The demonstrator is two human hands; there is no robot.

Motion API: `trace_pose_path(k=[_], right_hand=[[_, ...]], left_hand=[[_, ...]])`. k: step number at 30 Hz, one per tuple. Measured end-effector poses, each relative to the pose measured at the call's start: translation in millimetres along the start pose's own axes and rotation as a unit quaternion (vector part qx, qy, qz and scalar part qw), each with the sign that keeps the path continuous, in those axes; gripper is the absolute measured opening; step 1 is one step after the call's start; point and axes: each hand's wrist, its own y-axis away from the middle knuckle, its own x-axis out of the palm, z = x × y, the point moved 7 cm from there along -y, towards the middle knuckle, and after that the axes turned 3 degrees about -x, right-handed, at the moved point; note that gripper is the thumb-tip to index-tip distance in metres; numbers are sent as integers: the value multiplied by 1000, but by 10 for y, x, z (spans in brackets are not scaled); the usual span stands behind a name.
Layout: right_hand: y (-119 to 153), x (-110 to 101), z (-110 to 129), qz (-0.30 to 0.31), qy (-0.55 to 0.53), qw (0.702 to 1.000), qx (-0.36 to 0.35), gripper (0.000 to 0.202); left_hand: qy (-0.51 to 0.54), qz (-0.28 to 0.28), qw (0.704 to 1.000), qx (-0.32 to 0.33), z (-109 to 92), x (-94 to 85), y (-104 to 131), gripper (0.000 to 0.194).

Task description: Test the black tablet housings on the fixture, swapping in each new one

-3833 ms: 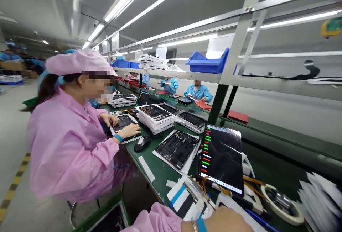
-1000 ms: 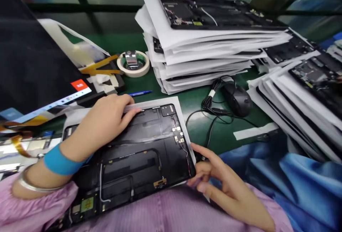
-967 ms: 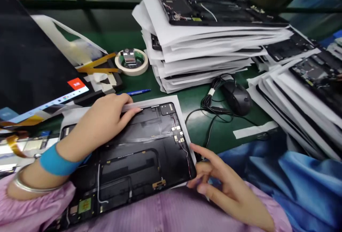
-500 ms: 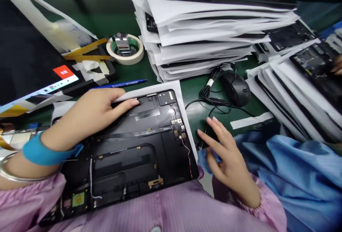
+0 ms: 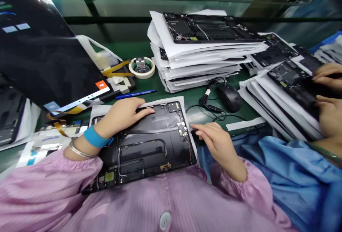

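Observation:
The black tablet housing [image 5: 155,152], opened to show its inner boards, wires and flat cables, lies on a white sheet in front of my body. My left hand [image 5: 124,116] grips its far edge, thumb inside and fingers over the rim. At the housing's right edge, my right hand [image 5: 216,140] is pinched around a small black cable plug [image 5: 193,131]. The plug points at the small port board [image 5: 182,129]; I cannot tell whether it sits in the port.
A tall stack of housings and white sheets [image 5: 197,63] stands behind, with a mouse [image 5: 229,97] before it. A monitor [image 5: 50,50], tape roll [image 5: 142,68] and blue pen [image 5: 136,94] are left. A co-worker's hands [image 5: 330,107] work over another stack at right.
My right hand has closed from spread fingers to a pinch on the plug and come to the housing's edge. My left hand keeps its hold. The view has tilted up and widened.

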Motion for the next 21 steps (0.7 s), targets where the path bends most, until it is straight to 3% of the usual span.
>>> trace_pose_path(k=[5,14,18,21], right_hand=[[-219,51,-15,25,-24,999,26,13],[-253,135,-44,36,-48,998,28,10],[-197,143,-101,17,-16,1000,-9,16],[-198,199,-209,-3,38,995,-90,22]], left_hand=[[-3,-7,1000,5,-12,-5,22,49],[-11,-20,1000,12,-7,-7,-5,49],[-32,-36,999,4,-122,-28,23,47],[-50,-40,998,18,-154,-55,-26,49]])
